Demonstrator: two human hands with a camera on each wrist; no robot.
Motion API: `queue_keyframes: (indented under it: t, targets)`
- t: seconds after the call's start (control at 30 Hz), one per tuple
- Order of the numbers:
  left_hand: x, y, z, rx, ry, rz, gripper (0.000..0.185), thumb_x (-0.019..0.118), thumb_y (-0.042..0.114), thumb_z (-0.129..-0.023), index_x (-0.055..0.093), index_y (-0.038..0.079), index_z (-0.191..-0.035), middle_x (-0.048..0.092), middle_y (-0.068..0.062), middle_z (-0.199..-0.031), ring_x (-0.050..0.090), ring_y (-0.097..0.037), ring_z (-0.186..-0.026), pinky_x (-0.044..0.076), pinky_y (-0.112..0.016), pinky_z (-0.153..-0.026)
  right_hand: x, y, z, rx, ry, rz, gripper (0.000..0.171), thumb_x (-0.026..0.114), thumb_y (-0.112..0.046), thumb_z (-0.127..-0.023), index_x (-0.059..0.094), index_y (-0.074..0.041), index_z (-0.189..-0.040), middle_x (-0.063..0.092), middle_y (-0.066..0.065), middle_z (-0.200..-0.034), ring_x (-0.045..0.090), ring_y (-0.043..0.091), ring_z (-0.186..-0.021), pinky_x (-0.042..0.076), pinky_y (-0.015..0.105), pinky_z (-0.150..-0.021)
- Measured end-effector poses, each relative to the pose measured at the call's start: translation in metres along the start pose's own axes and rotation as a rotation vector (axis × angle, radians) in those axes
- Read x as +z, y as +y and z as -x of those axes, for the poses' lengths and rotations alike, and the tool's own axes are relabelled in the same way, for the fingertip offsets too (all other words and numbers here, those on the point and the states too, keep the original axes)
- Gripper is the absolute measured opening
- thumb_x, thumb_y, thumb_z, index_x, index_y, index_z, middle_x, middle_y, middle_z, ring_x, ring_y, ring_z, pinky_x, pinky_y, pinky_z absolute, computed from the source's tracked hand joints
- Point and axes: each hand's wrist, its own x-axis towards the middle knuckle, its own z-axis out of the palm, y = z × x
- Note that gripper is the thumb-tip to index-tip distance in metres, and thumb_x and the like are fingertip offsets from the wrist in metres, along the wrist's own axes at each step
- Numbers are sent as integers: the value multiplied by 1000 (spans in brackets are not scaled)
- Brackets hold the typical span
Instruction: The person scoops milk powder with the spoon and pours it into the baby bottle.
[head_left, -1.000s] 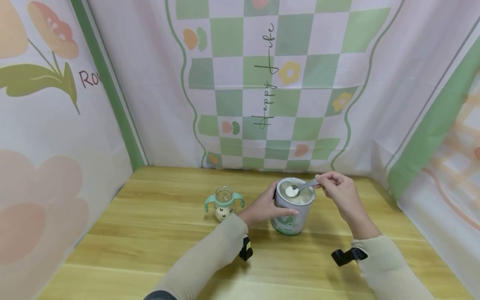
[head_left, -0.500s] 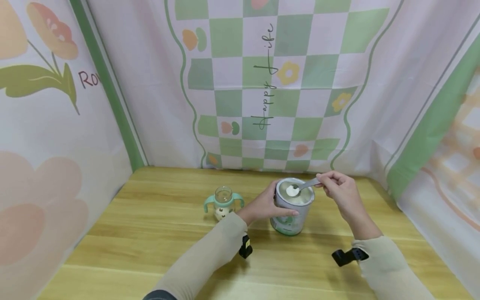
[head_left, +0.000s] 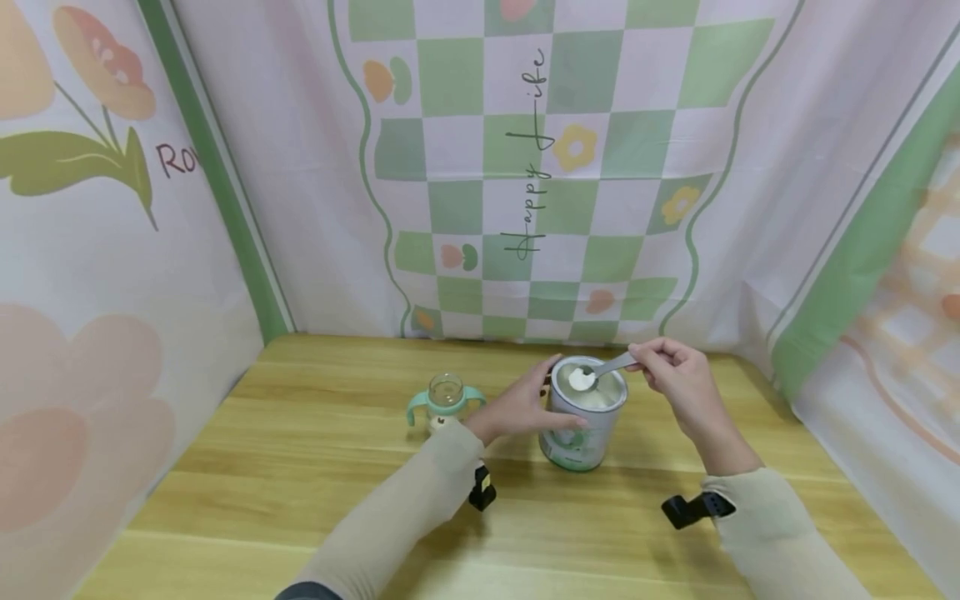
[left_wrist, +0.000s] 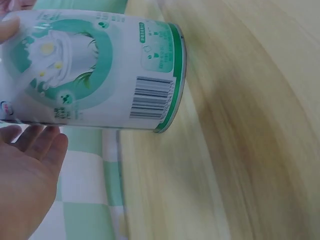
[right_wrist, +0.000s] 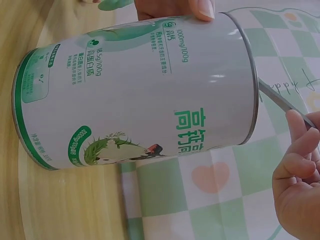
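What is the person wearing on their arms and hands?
Both arms wear long beige sleeves. A small black device is strapped at each wrist, by the left hand and the right hand. The hands are bare, with no gloves.

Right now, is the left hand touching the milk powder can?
Touching. In the head view the left hand wraps the side of the milk powder can; the left wrist view shows a fingertip on its label.
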Motion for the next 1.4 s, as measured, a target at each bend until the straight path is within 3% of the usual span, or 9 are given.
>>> queue_keyframes:
  t: [0.13, 0.33, 0.53, 0.67, 1.0, 1.3, 1.4]
  targets:
    - [-5, 4, 4, -87, 5, -37, 99, 81, 40, -85, 20, 19, -160, 35, 2, -155, 39, -18, -138, 34, -50, -112, 1, -2, 0, -1, 1, -4, 22, 69, -22, -97, 68, -1, -91, 70, -1, -75, 52, 7, -62, 42, 17, -55]
    - [-13, 9, 11, -126, 9, -80, 100, 79, 44, -86, 18, 16, -161, 35, -1, -157, 39, -21, -140, 34, -46, -113, 3, -5, -1, 4, -2, -8, 19, 70, -22, -97, 69, -4, -90, 70, -2, -75, 52, 7, -63, 43, 18, -56]
    - [-25, 11, 16, -93, 21, -107, 94, 78, 42, -88, 22, 18, -160, 39, -2, -155, 43, -26, -138, 35, -43, -113, 6, -8, -1, 5, -1, 23, 20, 69, -25, -97, 69, -6, -91, 69, -3, -77, 53, 6, -65, 45, 18, -58]
    - [-35, 15, 20, -77, 34, -159, 87, 77, 41, -89, 29, 21, -157, 47, 1, -149, 48, -20, -133, 38, -43, -110, 7, -10, -2, -4, -2, 20, 22, 69, -24, -98, 68, -3, -92, 69, -4, -77, 53, 5, -65, 46, 17, -58]
    - [-62, 24, 34, 5, 7, -322, 47, 72, 34, -95, 58, 23, -138, 62, 6, -132, 55, -7, -121, 44, -35, -105, 13, -15, -4, -25, -26, -20, 20, 70, -22, -97, 66, -4, -89, 68, -1, -77, 54, 6, -67, 46, 17, -58]
    - [-84, 20, 53, 31, 58, -380, 42, 71, 31, -96, 60, 19, -135, 62, 3, -133, 55, -8, -121, 43, -35, -105, 18, -18, -6, -16, -40, -48, 18, 70, -21, -97, 66, -4, -91, 69, 0, -79, 55, 7, -69, 47, 17, -59]
    - [-91, 16, 61, 6, 84, -369, 43, 72, 33, -95, 61, 20, -135, 62, 6, -131, 55, -8, -122, 50, -34, -97, 22, -19, -6, -14, -42, -62, 17, 71, -21, -96, 67, -6, -90, 69, -2, -78, 55, 6, -68, 47, 17, -60]
